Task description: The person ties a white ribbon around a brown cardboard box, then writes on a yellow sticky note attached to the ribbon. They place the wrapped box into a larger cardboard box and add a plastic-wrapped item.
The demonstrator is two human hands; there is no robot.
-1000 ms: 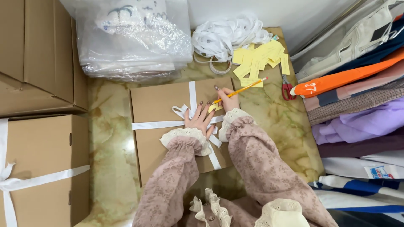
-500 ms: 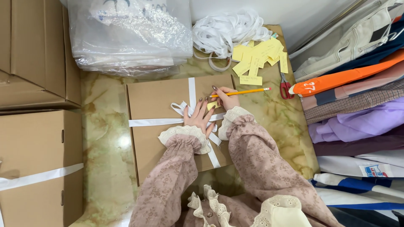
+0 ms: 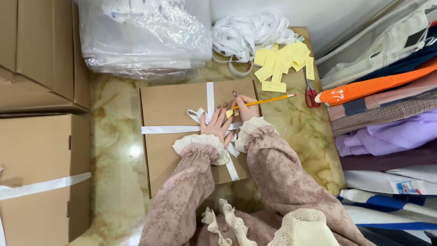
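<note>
The brown cardboard box lies flat in the middle of the marbled green table, tied crosswise with a white ribbon whose bow sits near the box's right half. To the left stand larger cardboard boxes, one also banded in white ribbon. Above the tied box rests a clear plastic bag of white material, and beside it a loose heap of white ribbon. Along the right edge lies a stack of folded clothes in orange, plaid, purple and blue. The left hand lies open and flat, fingers spread, pressing on the bow and a small yellow tag. The right hand is closed around a yellow pencil, its tip touching the tag. Yellow paper tags lie scattered beyond the box, with red-handled scissors just beside them.
</note>
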